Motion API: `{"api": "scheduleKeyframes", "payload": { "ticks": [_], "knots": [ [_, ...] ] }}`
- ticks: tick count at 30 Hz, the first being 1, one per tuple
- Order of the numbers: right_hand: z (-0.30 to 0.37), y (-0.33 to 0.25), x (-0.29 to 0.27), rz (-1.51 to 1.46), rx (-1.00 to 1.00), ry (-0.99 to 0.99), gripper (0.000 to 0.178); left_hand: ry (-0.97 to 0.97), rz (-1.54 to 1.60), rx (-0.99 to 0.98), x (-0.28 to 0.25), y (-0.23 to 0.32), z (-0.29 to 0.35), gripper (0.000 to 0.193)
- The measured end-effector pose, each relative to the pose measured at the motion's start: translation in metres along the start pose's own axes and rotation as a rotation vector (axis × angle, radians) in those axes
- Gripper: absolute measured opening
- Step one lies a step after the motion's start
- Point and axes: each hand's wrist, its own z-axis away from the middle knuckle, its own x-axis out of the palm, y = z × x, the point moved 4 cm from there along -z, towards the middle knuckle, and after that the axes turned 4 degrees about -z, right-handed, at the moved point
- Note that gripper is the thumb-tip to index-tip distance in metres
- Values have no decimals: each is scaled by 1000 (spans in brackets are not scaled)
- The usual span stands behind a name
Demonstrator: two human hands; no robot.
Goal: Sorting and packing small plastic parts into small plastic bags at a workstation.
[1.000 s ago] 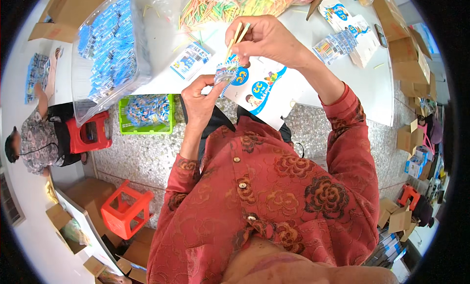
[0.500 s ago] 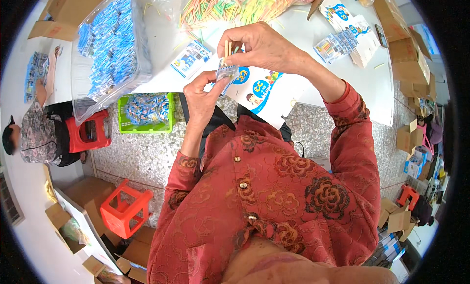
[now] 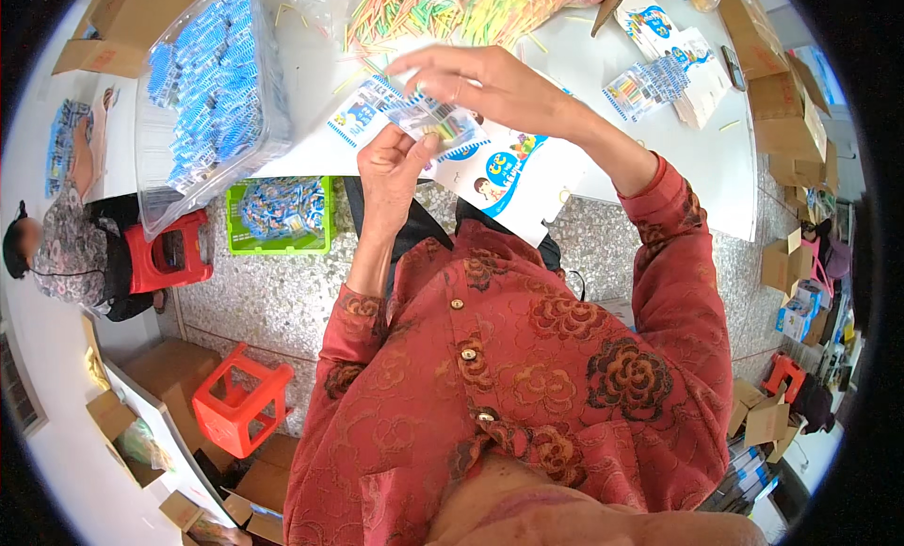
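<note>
My left hand point(image 3: 394, 174) pinches the lower edge of a small clear packet point(image 3: 454, 124) with blue-striped edges. Coloured sticks show through its film. My right hand point(image 3: 490, 87) is over the packet's upper part, its fingers stretched out and partly blurred; it hides that end, and whether it touches the film I cannot tell. Just left of the packet, a similar blue-and-white packet point(image 3: 353, 120) lies on the table. Beneath my hands is a printed white bag point(image 3: 508, 184) with a blue design, lying over the table's near edge.
A clear tub point(image 3: 278, 122) full of blue packets stands at left. Loose coloured sticks point(image 3: 405, 19) are heaped at the back. Packets point(image 3: 645, 87) lie on white bags at right. Below the table sit a green crate point(image 3: 282, 248) and red stools point(image 3: 243, 400). Another person point(image 3: 75, 249) works at far left.
The sticks held upright in my right fingers are no longer there. My right fingers have stretched out to the left, and the packet now lies flatter, showing sticks inside.
</note>
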Motion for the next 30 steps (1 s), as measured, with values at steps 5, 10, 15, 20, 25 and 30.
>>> {"api": "scheduleKeyframes", "payload": {
  "ticks": [5, 10, 15, 20, 25, 30],
  "knots": [
    [14, 36, 7, -455, 135, 244, 23, 52, 134, 12, 13, 15, -1, 10],
    [34, 38, 5, -27, 209, 206, 21, 40, -230, 92, -3, 21, 0, 18],
    [41, 31, -2, 46, 70, 311, 22, 46, -553, 314, 4, 36, -4, 22],
    [43, 22, -5, 75, 75, 311, 23, 170, 14, 151, 8, 33, -8, 13],
    [48, 36, -1, -192, 189, 262, 23, -10, 24, 25, 11, 21, -9, 10],
    [51, 43, 6, -481, 181, 266, 18, -68, -14, 20, 13, 11, -7, 10]
  ]
}}
